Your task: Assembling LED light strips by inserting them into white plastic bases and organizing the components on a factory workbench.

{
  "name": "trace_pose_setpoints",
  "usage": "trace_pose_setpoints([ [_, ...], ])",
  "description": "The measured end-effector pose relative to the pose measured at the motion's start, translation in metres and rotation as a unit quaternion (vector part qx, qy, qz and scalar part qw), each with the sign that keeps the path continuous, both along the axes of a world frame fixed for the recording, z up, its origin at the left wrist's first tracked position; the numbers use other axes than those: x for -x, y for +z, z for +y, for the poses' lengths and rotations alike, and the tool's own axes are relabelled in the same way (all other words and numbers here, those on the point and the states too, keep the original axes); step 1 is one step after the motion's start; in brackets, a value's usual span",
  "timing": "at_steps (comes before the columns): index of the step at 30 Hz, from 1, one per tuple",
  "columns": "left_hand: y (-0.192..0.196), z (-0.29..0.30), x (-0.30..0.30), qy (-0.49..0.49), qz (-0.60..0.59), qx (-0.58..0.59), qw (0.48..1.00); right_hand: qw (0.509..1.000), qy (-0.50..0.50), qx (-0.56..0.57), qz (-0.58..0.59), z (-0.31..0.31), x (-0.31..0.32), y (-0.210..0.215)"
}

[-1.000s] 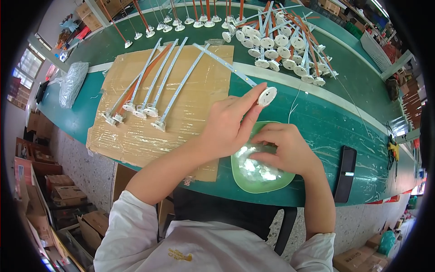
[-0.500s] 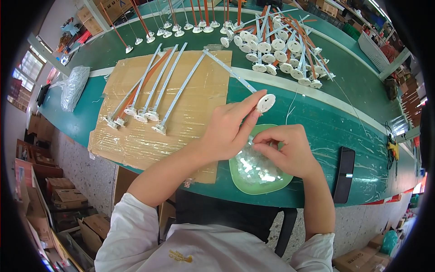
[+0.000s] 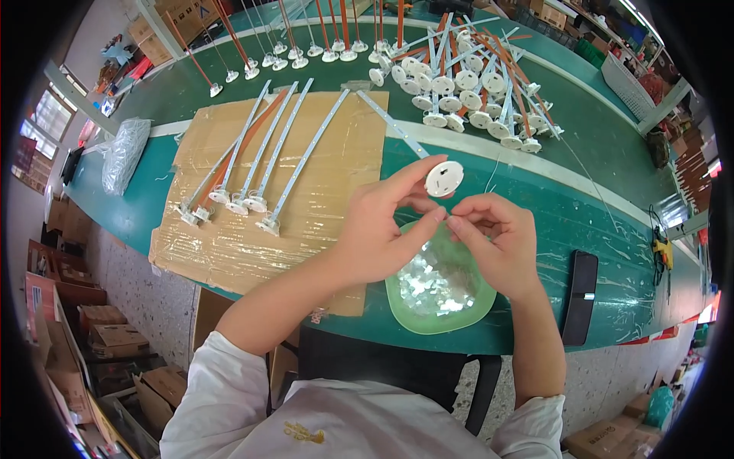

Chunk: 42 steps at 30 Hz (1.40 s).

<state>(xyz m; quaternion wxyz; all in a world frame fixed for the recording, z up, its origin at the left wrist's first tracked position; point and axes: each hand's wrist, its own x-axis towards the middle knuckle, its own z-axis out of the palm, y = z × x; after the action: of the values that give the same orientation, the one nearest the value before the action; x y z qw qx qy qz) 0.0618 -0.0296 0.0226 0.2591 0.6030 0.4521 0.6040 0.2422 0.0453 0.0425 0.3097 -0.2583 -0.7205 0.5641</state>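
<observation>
My left hand (image 3: 375, 229) holds a thin pale LED strip by its round white base (image 3: 444, 178). The strip slants away to the far left, its far end over the cardboard's corner. Closed in a pinch, my right hand (image 3: 506, 243) meets my left thumb tip just below the base. Whatever lies between those fingertips is too small to make out. Right under both hands is a light green bowl (image 3: 428, 324) with many small shiny clear pieces (image 3: 437, 289). On the cardboard sheet (image 3: 229, 264) to the left lie several similar strips (image 3: 310, 161) with white bases.
A large heap of strips with round white bases (image 3: 466, 80) lies at the back right. More stand upright in a row (image 3: 332, 55) at the back. A black phone (image 3: 581, 298) rests on the right, a bubble-wrap bundle (image 3: 126, 157) on the left, a white basket (image 3: 628, 86) far right.
My right hand has risen from the bowl to my left fingertips. My left thumb has come down off the base to meet it, and the base has turned and shifted slightly nearer.
</observation>
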Motion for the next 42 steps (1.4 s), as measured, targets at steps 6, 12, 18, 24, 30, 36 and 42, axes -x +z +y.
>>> trace_pose_setpoints([
  [6,0.004,-0.005,-0.004,-0.03,-0.076,0.068,0.994,0.865,-0.16,-0.475,-0.026,-0.003,0.006,-0.007],
  [12,0.006,-0.008,-0.009,-0.059,-0.137,0.106,0.983,0.744,-0.152,-0.65,0.004,-0.003,0.011,-0.013],
  [18,0.003,-0.004,-0.007,-0.091,-0.225,0.076,0.967,0.727,-0.169,-0.666,0.006,-0.002,0.014,-0.013],
  [24,0.007,-0.001,-0.002,-0.084,-0.317,0.119,0.937,0.726,-0.17,-0.666,0.01,-0.006,0.019,-0.01],
  [30,0.012,-0.002,-0.002,-0.049,-0.296,0.132,0.945,0.807,-0.162,-0.566,0.043,-0.014,0.018,-0.006],
  [36,0.013,-0.006,-0.009,-0.01,-0.233,0.121,0.965,0.935,-0.166,-0.312,0.037,-0.009,0.009,0.0],
  [42,0.004,-0.007,-0.01,0.052,-0.013,-0.001,0.999,0.95,-0.068,-0.304,-0.006,-0.007,0.006,-0.004],
])
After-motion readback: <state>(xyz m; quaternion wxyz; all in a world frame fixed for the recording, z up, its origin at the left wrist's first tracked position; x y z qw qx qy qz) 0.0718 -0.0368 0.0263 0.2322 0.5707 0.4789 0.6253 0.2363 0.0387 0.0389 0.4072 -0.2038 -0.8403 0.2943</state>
